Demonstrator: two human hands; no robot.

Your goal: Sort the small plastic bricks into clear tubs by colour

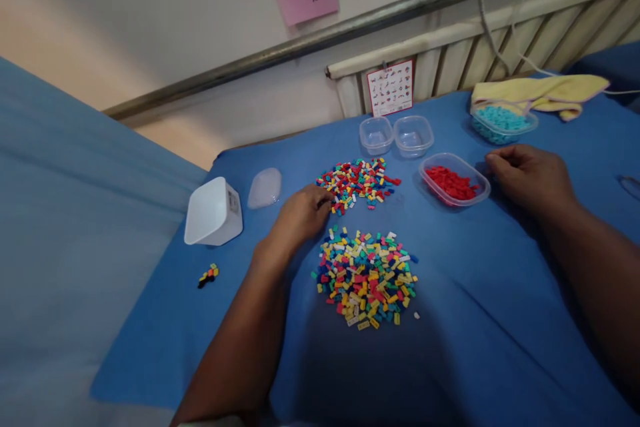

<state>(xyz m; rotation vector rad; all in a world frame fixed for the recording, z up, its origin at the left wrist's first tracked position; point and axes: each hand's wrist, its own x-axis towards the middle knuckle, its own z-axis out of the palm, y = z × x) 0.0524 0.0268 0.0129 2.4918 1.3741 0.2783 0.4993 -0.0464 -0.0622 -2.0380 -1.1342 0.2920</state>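
My left hand (pixel 306 212) rests at the left edge of the farther pile of small mixed-colour plastic bricks (pixel 357 177). Its fingers are curled at the bricks, and whatever is between them is hidden. Just right of a clear tub of red bricks (pixel 453 183) is my right hand (pixel 535 179), closed with thumb and forefinger together near the tub's rim; I cannot make out anything in it. Closer to me lies a larger pile of mixed bricks (pixel 367 277), many of them yellow.
Two clear tubs (pixel 413 136) stand behind the farther pile. A tub of turquoise bricks (pixel 503 123) is by a yellow cloth (pixel 545 95). To the left are a white box (pixel 213 213), a clear lid (pixel 265 188) and a few joined bricks (pixel 209 275). A picture card (pixel 391 88) leans at the radiator.
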